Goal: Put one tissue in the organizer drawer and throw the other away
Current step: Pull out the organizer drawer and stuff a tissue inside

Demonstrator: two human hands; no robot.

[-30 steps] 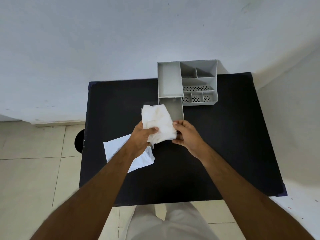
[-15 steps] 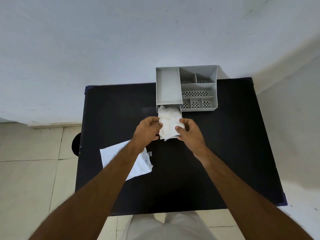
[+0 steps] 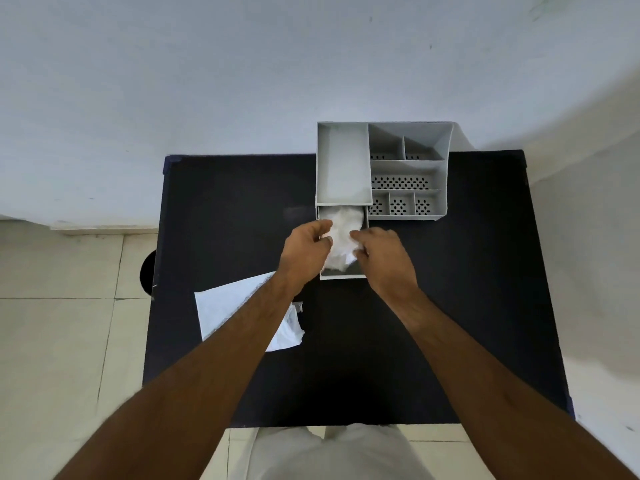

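Hands meet over the pulled-out drawer (image 3: 343, 276): left hand (image 3: 304, 252) and right hand (image 3: 384, 258) both pinch a crumpled tissue (image 3: 343, 230) that lies inside it. Behind stands the grey organizer (image 3: 381, 171) at the black desk's (image 3: 225, 209) far edge. A second tissue (image 3: 221, 310) lies flat under the left forearm.

Both bare forearms reach forward and converge, the left hand (image 3: 304, 252) and right hand (image 3: 384, 259) side by side, backs up, knuckles bent, each grip curled with its fingertips (image 3: 356, 235) pinched inward and nearly meeting the other's.
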